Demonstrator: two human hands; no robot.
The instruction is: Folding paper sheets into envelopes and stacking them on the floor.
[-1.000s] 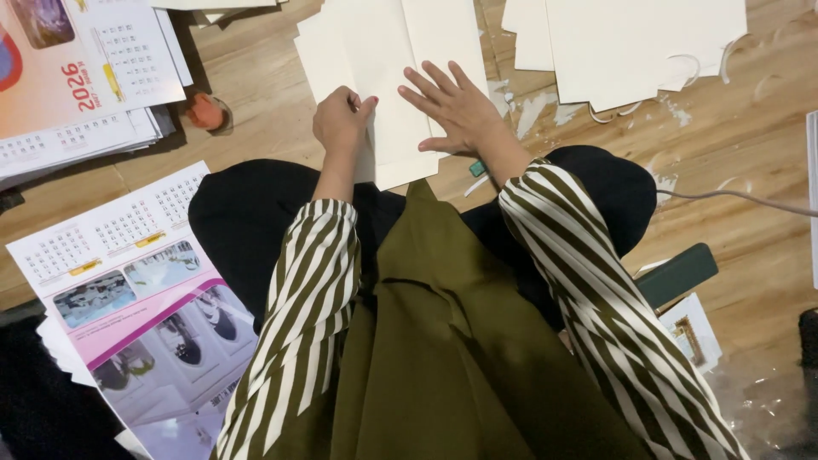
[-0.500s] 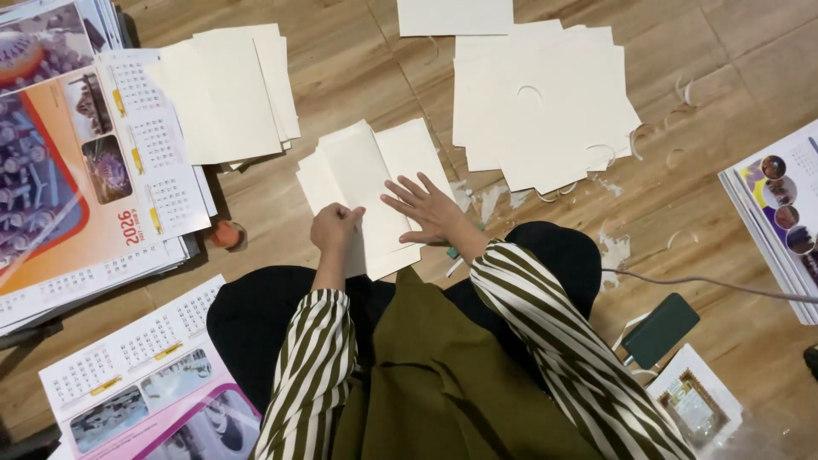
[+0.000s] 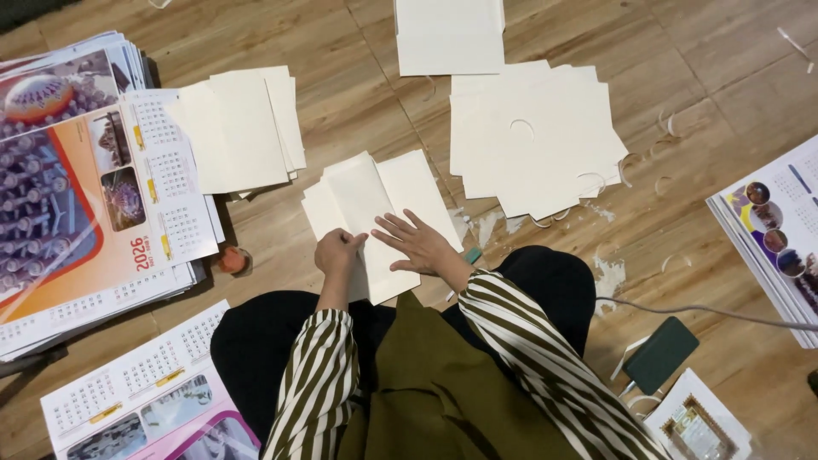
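- Here, the left hand (image 3: pixel 338 254) is curled into a loose fist, its fingers (image 3: pixel 349 243) pinching the lower left edge of the cream paper stack (image 3: pixel 375 200) on the wooden floor (image 3: pixel 358 111).
- The right hand (image 3: pixel 419 244) lies flat on the same stack, fingers (image 3: pixel 394 223) spread wide and gripping nothing, pressing the sheets down near their lower right part.
- The stack sits just in front of the person's knees, its sheets slightly fanned, so that several edges show one behind another along the top and left.
- To the left, a second pile of cream sheets (image 3: pixel 239 128) lies apart from it, with a strip of bare floor between them.
- To the right, a broad heap of cream sheets with round cut-outs (image 3: pixel 537 136) lies close to the stack, with only a narrow gap at the stack's right edge.
- Farther off, another cream pile (image 3: pixel 449 34) reaches the frame's top edge.
- Printed calendar sheets (image 3: pixel 94 196) fill the far left, more calendar sheets (image 3: pixel 145 400) lie by the left knee, and others (image 3: pixel 775 230) run off the right edge.
- A small orange round object (image 3: pixel 232 259) rests beside the left calendars.
- A dark green phone-like slab (image 3: pixel 660 354) and a thin cable (image 3: pixel 707 311) lie on the floor to the right of the legs.
- Curled paper scraps (image 3: pixel 635 166) are scattered beyond the right heap.
- The widest bare floor lies above the stack, between the piles.
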